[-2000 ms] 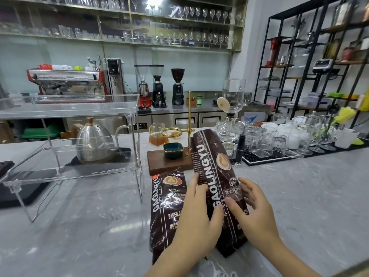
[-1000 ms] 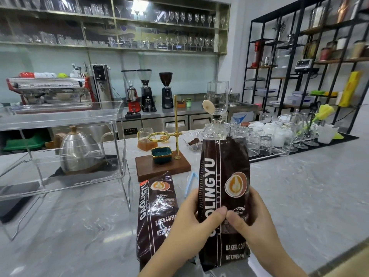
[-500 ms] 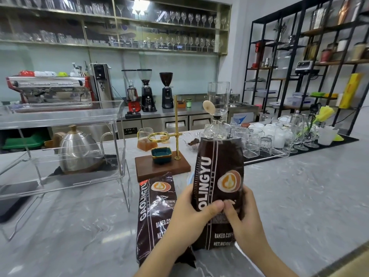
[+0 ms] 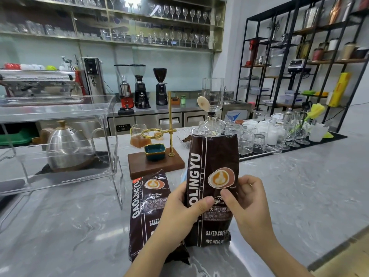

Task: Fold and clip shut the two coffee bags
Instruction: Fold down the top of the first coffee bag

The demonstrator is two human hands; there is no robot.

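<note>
A: Where is the upright coffee bag (image 4: 213, 176)?

B: It stands on the counter (image 4: 299, 196), beside the lying bag (image 4: 147, 208). The left hand (image 4: 177, 212) and right hand (image 4: 247, 204) are both closed around its middle.

A: How will it handle?

B: The foil looks soft and slippery; I would take hold near the open top.

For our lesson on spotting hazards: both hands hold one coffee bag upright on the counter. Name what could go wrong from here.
1. The upright bag is open at the top; if the left hand or right hand lets it tip, coffee may spill on the counter.
2. The glasses stand close behind it; a wide fold could knock them.
3. The second bag lies flat, unclipped, and may leak if nudged.
</note>
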